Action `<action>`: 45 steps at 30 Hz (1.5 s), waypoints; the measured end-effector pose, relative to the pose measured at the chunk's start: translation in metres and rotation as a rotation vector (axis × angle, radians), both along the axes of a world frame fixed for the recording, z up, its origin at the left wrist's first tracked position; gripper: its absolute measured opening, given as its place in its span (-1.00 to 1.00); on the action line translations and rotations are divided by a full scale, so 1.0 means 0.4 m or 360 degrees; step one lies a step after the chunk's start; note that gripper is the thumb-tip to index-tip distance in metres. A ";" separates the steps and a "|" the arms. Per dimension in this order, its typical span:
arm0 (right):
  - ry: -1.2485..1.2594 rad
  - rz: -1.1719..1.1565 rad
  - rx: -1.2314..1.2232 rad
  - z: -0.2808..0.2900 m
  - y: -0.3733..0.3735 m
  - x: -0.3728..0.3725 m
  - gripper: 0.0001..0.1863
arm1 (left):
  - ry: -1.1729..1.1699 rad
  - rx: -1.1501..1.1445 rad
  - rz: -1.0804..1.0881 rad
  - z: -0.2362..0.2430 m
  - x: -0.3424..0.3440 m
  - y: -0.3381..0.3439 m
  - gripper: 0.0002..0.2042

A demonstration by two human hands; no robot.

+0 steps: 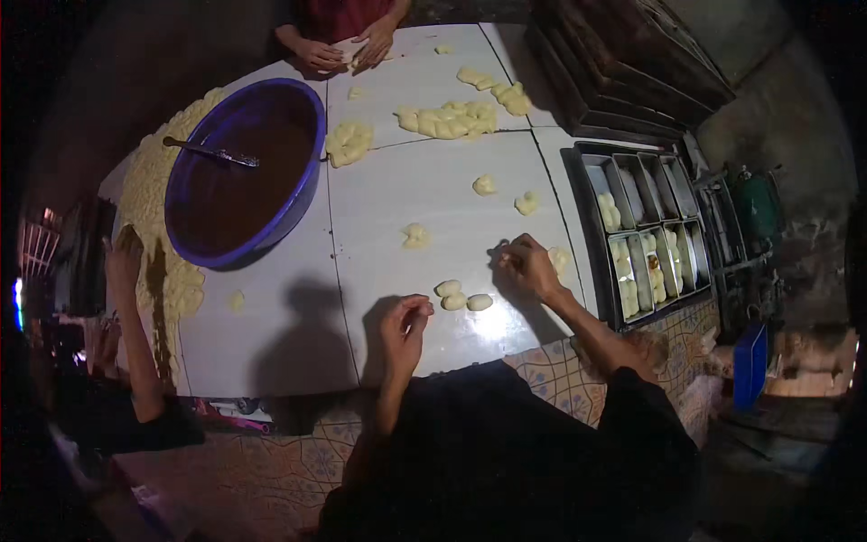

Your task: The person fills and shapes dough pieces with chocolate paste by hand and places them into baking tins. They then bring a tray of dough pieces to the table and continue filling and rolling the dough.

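My left hand (405, 327) hovers left of three smooth dough balls (454, 300), fingers loosely curled and apart, with nothing visible in them. My right hand (528, 266) is above and to the right of those balls, fingers bent and pinched; what they hold, if anything, is hidden. A small dough lump (558, 262) lies just beside it. More loose lumps (485, 184) lie farther up the white tiled tabletop (397, 199). To the right, a dark tray (574, 190) carries several metal loaf tins (647, 164), some holding dough pieces.
A blue basin (303, 204) of brown mixture with a utensil stands left, amid spread dough (185, 289). Co-workers' hands work at the top (370, 45) and far left (122, 266). Dark stacked boards or trays (623, 63), a green cylinder (757, 203) and a blue crate (750, 366) are at right.
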State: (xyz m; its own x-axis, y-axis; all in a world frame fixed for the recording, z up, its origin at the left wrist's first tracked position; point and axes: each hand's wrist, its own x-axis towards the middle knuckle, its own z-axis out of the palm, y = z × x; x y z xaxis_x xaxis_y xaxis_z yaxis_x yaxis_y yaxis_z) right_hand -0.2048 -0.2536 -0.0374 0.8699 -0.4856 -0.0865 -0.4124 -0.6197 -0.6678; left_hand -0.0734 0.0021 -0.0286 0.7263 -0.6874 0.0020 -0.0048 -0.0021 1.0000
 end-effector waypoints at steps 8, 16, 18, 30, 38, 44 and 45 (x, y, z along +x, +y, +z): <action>-0.0830 -0.0109 0.0900 0.173 0.346 0.183 -0.67 | -0.0292 -0.0218 0.0367 0.071 -0.005 -0.004 -0.66; -0.0924 0.0550 0.0720 0.150 0.394 0.272 -0.64 | 0.1648 -0.1047 0.0184 -0.001 0.048 0.045 -0.81; -0.0880 0.0645 0.0381 0.113 0.376 0.286 -0.49 | 0.2113 -0.1216 0.0192 0.050 0.054 0.032 -0.68; -0.0740 0.0440 0.1325 0.085 0.349 0.326 0.16 | -0.0819 0.0954 0.0384 0.149 0.827 -0.011 -0.05; -0.0746 0.0189 0.1416 0.029 0.316 0.313 -0.13 | -0.1012 0.1393 0.0234 0.243 0.647 -0.092 -0.36; -0.0739 -0.0398 0.2949 0.049 0.333 0.370 -0.59 | 0.1194 -0.0332 0.0017 0.205 0.350 -0.039 -0.32; -0.0626 -0.0492 0.2677 0.040 0.333 0.361 -0.68 | 0.1423 -0.0351 0.0291 0.190 0.309 -0.043 -0.28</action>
State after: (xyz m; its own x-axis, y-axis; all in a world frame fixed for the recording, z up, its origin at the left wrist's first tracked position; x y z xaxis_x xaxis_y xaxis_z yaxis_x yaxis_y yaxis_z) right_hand -0.0606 -0.1205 -0.0214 0.8618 -0.2340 -0.4500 -0.0422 0.8510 -0.5234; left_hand 0.0502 -0.0153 0.0473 0.6177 -0.6132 -0.4923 0.7473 0.2628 0.6103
